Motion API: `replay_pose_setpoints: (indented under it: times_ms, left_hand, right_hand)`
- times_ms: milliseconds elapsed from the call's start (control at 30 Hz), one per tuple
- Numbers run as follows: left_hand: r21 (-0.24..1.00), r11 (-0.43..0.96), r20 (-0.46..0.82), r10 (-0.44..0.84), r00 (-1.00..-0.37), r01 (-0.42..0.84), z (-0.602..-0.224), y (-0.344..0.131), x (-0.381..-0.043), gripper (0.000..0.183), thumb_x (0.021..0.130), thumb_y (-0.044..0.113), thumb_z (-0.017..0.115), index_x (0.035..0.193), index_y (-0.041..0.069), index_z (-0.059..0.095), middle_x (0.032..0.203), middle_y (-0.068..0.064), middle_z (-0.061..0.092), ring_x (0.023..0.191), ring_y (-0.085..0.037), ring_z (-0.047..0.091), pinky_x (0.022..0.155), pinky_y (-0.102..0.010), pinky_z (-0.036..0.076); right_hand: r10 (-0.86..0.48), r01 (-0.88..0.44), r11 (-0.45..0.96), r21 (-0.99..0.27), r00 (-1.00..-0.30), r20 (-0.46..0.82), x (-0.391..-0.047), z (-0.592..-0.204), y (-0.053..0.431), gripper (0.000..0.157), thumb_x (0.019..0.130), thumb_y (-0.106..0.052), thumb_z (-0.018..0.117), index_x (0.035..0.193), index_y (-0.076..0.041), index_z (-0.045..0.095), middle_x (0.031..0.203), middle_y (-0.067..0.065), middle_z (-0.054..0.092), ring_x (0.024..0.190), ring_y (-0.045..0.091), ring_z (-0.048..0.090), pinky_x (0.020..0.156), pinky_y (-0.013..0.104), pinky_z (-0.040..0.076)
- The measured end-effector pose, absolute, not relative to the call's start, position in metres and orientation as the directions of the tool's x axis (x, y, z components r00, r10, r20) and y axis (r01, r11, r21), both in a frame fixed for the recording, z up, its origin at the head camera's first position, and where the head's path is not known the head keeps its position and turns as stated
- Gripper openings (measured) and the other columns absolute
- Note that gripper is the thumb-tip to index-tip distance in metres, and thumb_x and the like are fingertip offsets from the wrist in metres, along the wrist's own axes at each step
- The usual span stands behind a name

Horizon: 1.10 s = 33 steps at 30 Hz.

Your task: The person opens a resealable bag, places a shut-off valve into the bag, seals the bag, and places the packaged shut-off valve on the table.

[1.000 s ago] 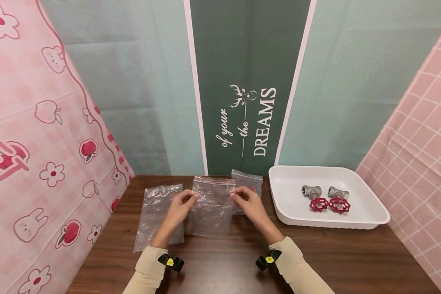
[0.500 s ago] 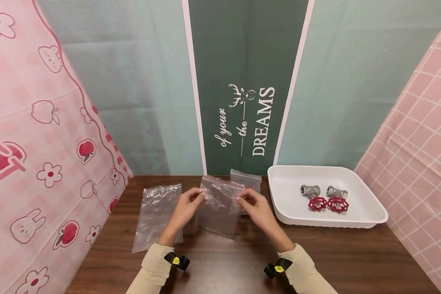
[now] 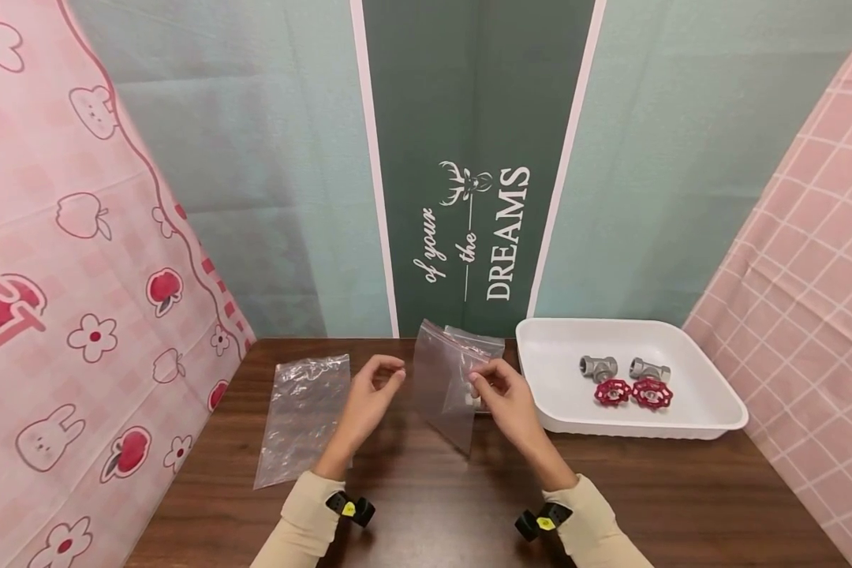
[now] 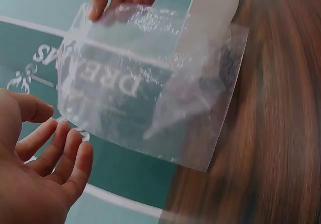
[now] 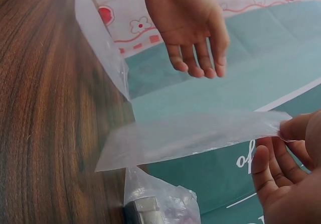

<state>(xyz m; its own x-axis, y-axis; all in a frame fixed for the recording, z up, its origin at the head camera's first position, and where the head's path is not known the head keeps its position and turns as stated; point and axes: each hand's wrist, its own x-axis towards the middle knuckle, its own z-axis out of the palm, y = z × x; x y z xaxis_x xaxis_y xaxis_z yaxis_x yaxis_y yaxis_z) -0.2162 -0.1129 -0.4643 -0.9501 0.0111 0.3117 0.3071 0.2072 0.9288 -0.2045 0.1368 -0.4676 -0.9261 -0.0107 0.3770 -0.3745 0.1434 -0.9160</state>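
A clear zip bag [image 3: 446, 386] hangs upright over the table, pinched near its zip end by the thumb and fingers of my right hand [image 3: 506, 396]. It is turned partly edge-on in the head view and looks flat. My left hand [image 3: 371, 398] is off the bag's left side, its relaxed fingers holding nothing. In the left wrist view the left fingertips [image 4: 83, 156] sit close to the bag's edge. Behind the held bag lies another zip bag [image 3: 488, 345], partly hidden. The right wrist view shows a metal piece [image 5: 145, 210] inside that one.
To the left, a flat clear bag [image 3: 305, 422] lies on the brown wooden table [image 3: 426, 513]. A white tray [image 3: 561, 414] stands at the right with two metal valves [image 3: 649, 369] that have red handwheels. Fabric backdrops enclose the table's back and sides.
My left hand has let go of the bag it was holding with the right. The bag has shifted right and swung from facing forward to nearly edge-on, still in my right hand.
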Motion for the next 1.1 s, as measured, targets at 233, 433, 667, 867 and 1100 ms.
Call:
replay_pose_setpoints:
  times_ms: [233,433,667,867,1100]
  left_hand:
    - [0.927,0.154,0.311,0.190,-0.931,0.342,-0.451,-0.091,-0.203,0.019,0.105,0.010,0.067,0.121,0.000,0.070,0.119,-0.021,0.074,0.108,-0.036,0.074,0.089,-0.036,0.063]
    - [0.930,0.136,0.293,0.285,-0.913,0.341,-0.443,-0.076,-0.198,0.025,0.108,0.014,0.063,0.128,0.000,0.068,0.125,-0.021,0.072,0.114,-0.039,0.073,0.093,-0.048,0.062]
    - [0.944,0.148,0.245,0.288,-0.926,0.296,-0.439,-0.070,-0.196,0.027,0.110,0.021,0.061,0.130,0.004,0.068,0.124,-0.019,0.072,0.106,-0.037,0.075,0.095,-0.054,0.061]
    - [0.949,0.175,0.214,0.248,-0.945,0.261,-0.438,-0.067,-0.196,0.029,0.112,0.029,0.058,0.122,0.004,0.070,0.116,-0.018,0.074,0.101,-0.033,0.075,0.090,-0.051,0.062]
    - [0.964,0.173,0.167,0.195,-0.966,0.202,-0.436,-0.064,-0.197,0.033,0.109,0.037,0.062,0.107,0.006,0.070,0.107,-0.015,0.073,0.087,-0.032,0.076,0.076,-0.033,0.061]
  right_hand:
    - [0.017,-0.412,0.095,-0.906,-0.909,0.415,-0.198,-0.466,0.132,0.008,0.099,0.003,0.070,0.105,0.007,0.067,0.096,0.008,0.071,0.072,0.009,0.067,0.066,0.027,0.060]
    - [-0.031,-0.468,0.099,-0.878,-0.883,0.468,-0.192,-0.470,0.129,0.010,0.098,0.002,0.073,0.102,0.007,0.066,0.121,0.021,0.070,0.093,0.005,0.070,0.077,0.018,0.059]
    - [-0.166,-0.533,0.133,-0.836,-0.843,0.511,-0.186,-0.473,0.130,0.012,0.095,0.001,0.077,0.099,-0.002,0.066,0.146,0.024,0.059,0.114,0.006,0.065,0.087,0.028,0.061]
    - [-0.269,-0.580,0.138,-0.803,-0.802,0.534,-0.184,-0.477,0.133,0.012,0.097,-0.001,0.075,0.104,-0.008,0.068,0.150,0.020,0.055,0.110,0.008,0.065,0.086,0.032,0.062]
    - [-0.316,-0.660,0.200,-0.724,-0.743,0.590,-0.185,-0.480,0.136,0.010,0.097,-0.006,0.076,0.101,-0.014,0.071,0.146,0.013,0.062,0.136,0.015,0.054,0.104,0.030,0.054]
